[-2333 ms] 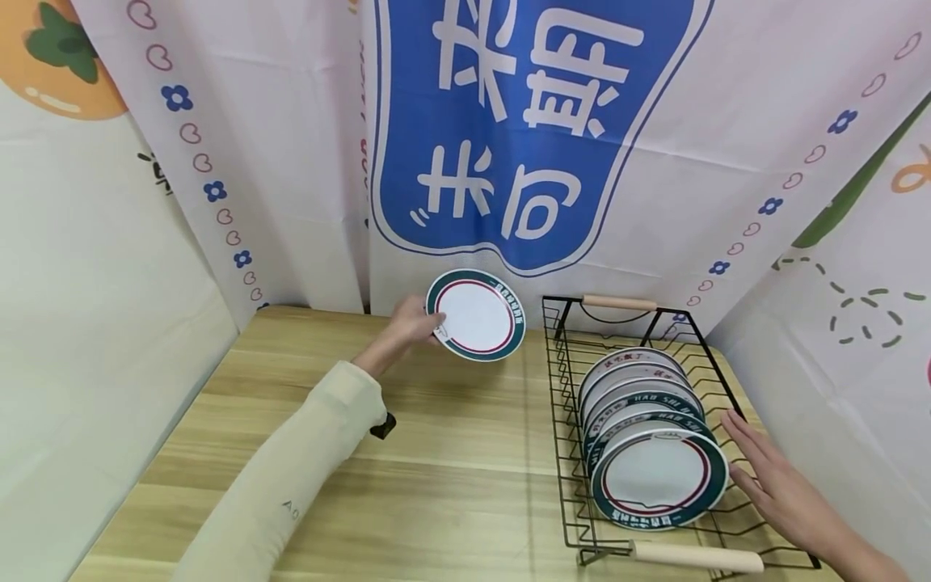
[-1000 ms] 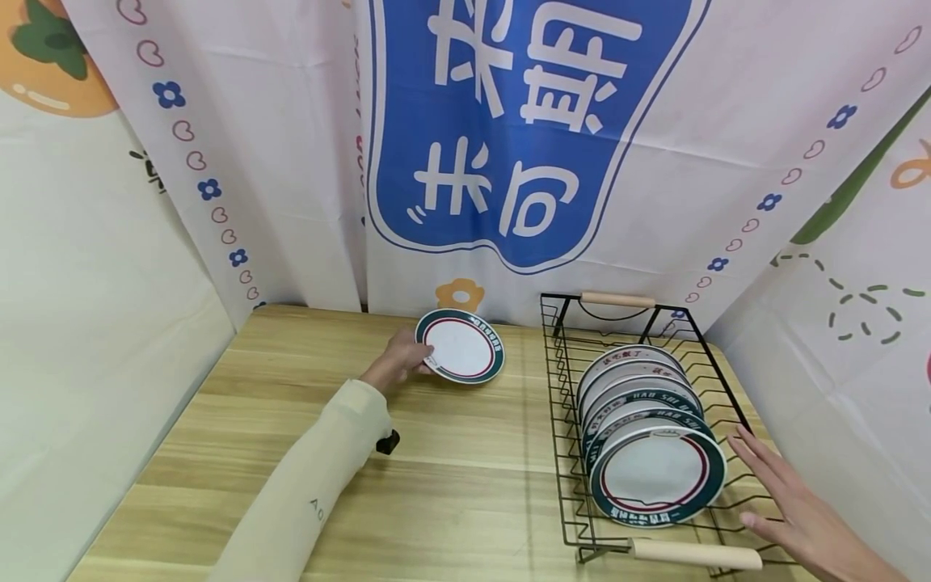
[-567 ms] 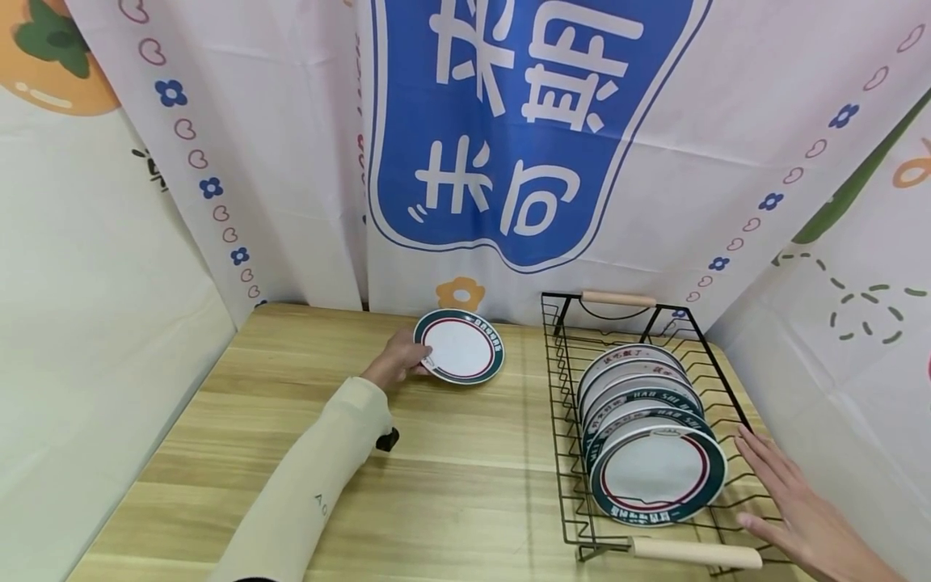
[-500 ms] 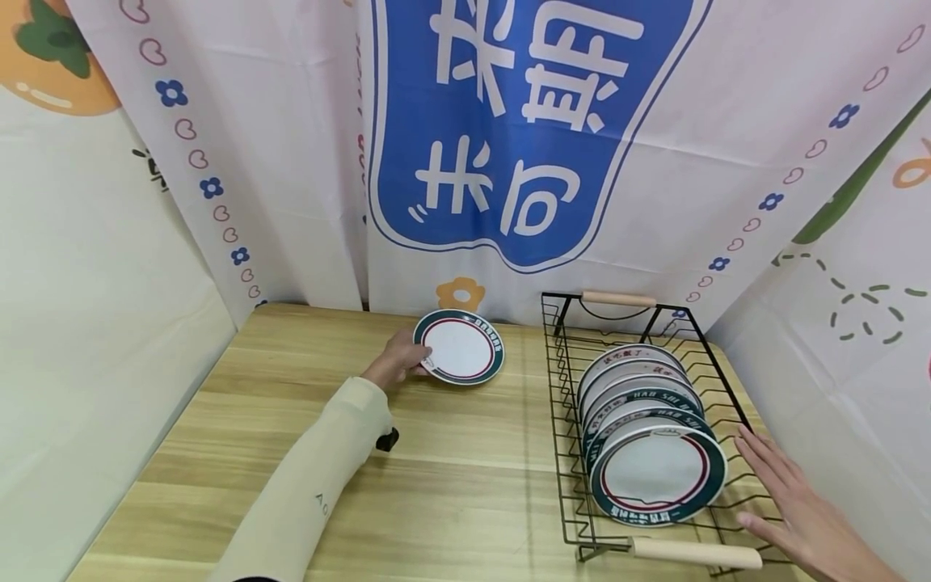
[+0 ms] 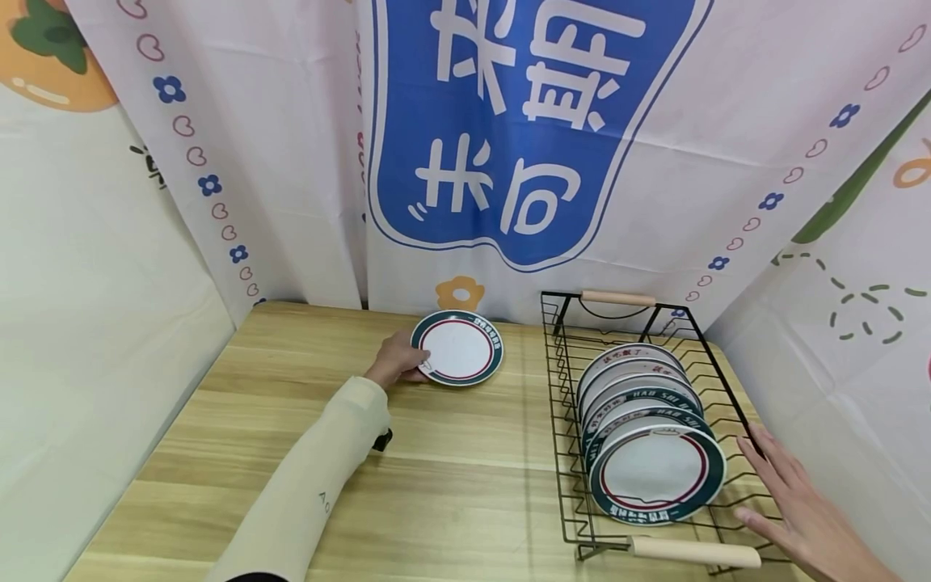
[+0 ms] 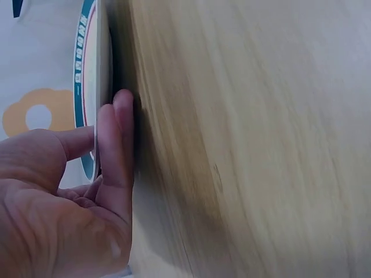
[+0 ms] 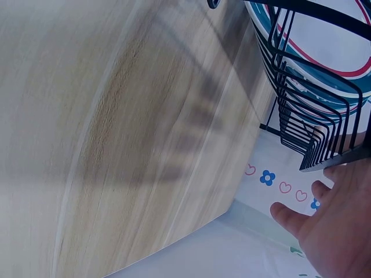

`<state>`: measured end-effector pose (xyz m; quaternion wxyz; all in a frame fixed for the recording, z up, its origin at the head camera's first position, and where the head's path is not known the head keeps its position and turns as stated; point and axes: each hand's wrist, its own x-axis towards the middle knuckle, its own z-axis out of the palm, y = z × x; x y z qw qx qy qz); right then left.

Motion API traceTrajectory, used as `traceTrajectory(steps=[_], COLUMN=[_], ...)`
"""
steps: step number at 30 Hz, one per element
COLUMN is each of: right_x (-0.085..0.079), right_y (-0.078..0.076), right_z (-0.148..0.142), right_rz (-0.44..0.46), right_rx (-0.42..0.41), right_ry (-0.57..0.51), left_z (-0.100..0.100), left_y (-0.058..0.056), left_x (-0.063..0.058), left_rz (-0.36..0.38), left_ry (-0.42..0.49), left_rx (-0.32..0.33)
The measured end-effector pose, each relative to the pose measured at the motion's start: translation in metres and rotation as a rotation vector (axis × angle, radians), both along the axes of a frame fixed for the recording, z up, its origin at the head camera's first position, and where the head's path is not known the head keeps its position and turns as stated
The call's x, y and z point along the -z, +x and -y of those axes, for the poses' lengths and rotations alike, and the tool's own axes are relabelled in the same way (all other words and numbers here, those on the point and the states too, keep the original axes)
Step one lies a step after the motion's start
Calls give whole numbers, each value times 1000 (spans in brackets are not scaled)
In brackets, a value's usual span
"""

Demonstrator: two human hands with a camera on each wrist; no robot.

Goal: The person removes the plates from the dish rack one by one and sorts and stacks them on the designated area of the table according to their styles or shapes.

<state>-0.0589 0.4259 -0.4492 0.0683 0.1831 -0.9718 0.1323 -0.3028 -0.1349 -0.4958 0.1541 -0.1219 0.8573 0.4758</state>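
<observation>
A round white plate [image 5: 460, 349] with a green rim and a red ring lies low over the back of the wooden table. My left hand [image 5: 396, 359] pinches its left edge, thumb on top. In the left wrist view, fingers [image 6: 116, 145] reach under the plate [image 6: 87, 63], between it and the wood. On the right, a black wire dish rack [image 5: 570, 485] holds several plates [image 5: 655, 477] standing on edge in a row. My right hand [image 5: 800, 505] is spread at the rack's right side, fingers straight, holding nothing; the right wrist view has it beside the wires.
The rack has wooden handles [image 5: 694, 553] at its front and back ends. Printed cloth [image 5: 291, 145] hangs behind the table [image 5: 436, 485] and along both sides, close to the rack's right edge.
The left hand has brought the plate down from a raised, tilted position to just over the table. The right hand has drawn slightly away from the racked plates, towards the right.
</observation>
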Motion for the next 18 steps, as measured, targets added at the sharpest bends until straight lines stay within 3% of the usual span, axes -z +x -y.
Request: traceTrajectory(steps=[6, 18], right_x=[-1, 0], right_y=[1, 2], right_z=[2, 2], right_rz=[41, 117], right_rx=[62, 122], right_ry=[7, 37], left_z=[1, 1], left_y=[1, 8], left_x=[-4, -13], left_rz=[26, -32], left_ry=[-142, -436], left_rx=[60, 176])
